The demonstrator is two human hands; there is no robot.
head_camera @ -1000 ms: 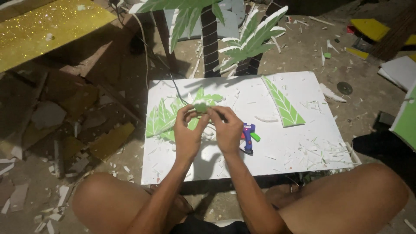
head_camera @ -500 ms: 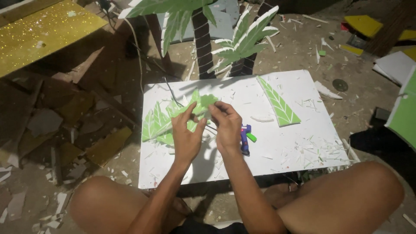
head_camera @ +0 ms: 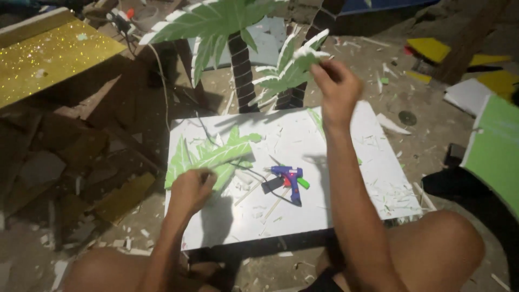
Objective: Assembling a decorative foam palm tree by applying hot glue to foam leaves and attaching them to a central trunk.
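Observation:
My right hand (head_camera: 336,86) is raised above the white board (head_camera: 303,211), its fingers closed on the tip of a green and white foam palm leaf (head_camera: 286,67) that belongs to the small palm tree behind the board. My left hand (head_camera: 192,189) rests low on the board's left side, fingers curled on the end of a flat green cut-out leaf (head_camera: 216,154). A blue glue gun (head_camera: 289,178) with a green trigger lies on the board between my arms, its black cord running off to the back.
A taller foam palm tree (head_camera: 216,27) with a striped trunk stands behind the board. A glittery yellow sheet (head_camera: 48,54) lies at the far left, a green sheet (head_camera: 494,146) at the right. White foam scraps litter the board and dirt floor. My bare knees frame the board's near edge.
My hands were together over the board's middle, working on a green leaf. The right hand has since lifted up to the small palm tree; the left has dropped to the leaf on the board.

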